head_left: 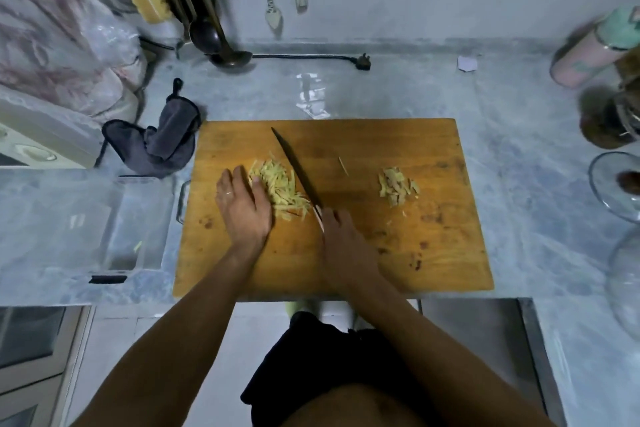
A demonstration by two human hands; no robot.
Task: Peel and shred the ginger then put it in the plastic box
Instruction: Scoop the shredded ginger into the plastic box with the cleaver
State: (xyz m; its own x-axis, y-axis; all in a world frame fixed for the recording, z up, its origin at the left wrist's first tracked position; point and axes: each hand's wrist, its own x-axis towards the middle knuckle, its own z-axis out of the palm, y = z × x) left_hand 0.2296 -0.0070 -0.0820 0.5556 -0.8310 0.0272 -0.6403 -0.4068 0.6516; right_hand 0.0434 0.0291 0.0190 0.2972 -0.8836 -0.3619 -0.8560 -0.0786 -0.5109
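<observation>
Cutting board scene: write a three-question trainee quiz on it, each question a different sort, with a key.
1. True or false: the shredded ginger is already in the plastic box.
2. Which hand holds the knife? A left hand; B right hand.
3. Fill in: the peel scraps lie on the ___ side of the cutting board.

Key: 1 false, it is piled on the board beside the left hand's fingers; 2 B; 3 right.

Dim, soft, wide-angle warped; glare on countertop (311,94).
</observation>
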